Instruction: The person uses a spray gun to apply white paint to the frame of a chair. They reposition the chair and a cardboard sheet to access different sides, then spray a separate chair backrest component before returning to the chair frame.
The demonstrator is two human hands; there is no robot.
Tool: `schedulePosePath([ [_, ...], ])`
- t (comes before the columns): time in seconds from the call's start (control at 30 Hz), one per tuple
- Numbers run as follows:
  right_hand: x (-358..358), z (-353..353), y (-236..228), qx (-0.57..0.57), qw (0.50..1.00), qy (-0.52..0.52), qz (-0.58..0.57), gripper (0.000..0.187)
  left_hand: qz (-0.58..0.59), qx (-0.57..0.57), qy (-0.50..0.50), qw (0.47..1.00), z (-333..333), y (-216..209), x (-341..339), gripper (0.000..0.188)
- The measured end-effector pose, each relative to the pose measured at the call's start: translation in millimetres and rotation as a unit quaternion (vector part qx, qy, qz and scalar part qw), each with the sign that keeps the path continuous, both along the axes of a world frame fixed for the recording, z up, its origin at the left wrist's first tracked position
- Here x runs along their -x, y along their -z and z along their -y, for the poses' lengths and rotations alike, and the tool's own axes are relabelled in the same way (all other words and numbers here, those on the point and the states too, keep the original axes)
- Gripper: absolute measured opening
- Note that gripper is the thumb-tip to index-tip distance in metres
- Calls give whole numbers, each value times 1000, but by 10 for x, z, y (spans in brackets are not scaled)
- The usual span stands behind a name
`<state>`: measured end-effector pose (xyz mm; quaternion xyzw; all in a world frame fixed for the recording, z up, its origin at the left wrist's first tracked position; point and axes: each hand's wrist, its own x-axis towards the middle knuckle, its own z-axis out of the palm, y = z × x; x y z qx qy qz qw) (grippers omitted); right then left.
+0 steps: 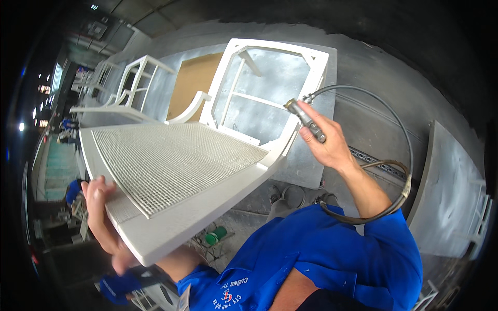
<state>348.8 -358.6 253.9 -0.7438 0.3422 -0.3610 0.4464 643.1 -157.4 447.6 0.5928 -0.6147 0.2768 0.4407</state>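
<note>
A white-painted chair lies tilted before me, its woven back panel slanting toward the lower left. Its open seat frame stands farther off, and grey surface shows through the gap. At the left end of the backrest, my left hand is closed on the outer rail; part of it is hidden behind the wood. My right hand is wrapped round a metal spray gun beside the seat frame's right edge. A dark hose runs from the gun and loops back past my right forearm.
Under the chair is a grey work surface with a brown board on it. More white chair frames stand at the far left. A large grey panel is at the right. A green container sits below the chair.
</note>
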Motion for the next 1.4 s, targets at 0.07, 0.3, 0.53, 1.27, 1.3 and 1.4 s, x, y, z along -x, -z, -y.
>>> schedulePosePath([
  [0.07,9,-97,-58,-14,997,70,-16,55,74,-96,-140,983,-19,-53,-463,102],
  [0.3,-902,-544,38,33,988,150,5,55,-17,-173,114,978,400,-208,-2728,93],
  [0.53,-942,-1128,-178,17,946,322,20,54,-57,-185,201,960,528,-156,-3463,93],
  [1.27,713,-4406,-724,200,676,676,214,49,-283,2,575,768,-188,684,-696,46],
  [1.3,653,-4580,-853,223,673,668,225,53,-324,-2,580,747,-184,736,-635,50],
  [1.4,152,-5043,-1358,296,728,602,139,63,-240,11,598,764,-75,981,-720,61],
])
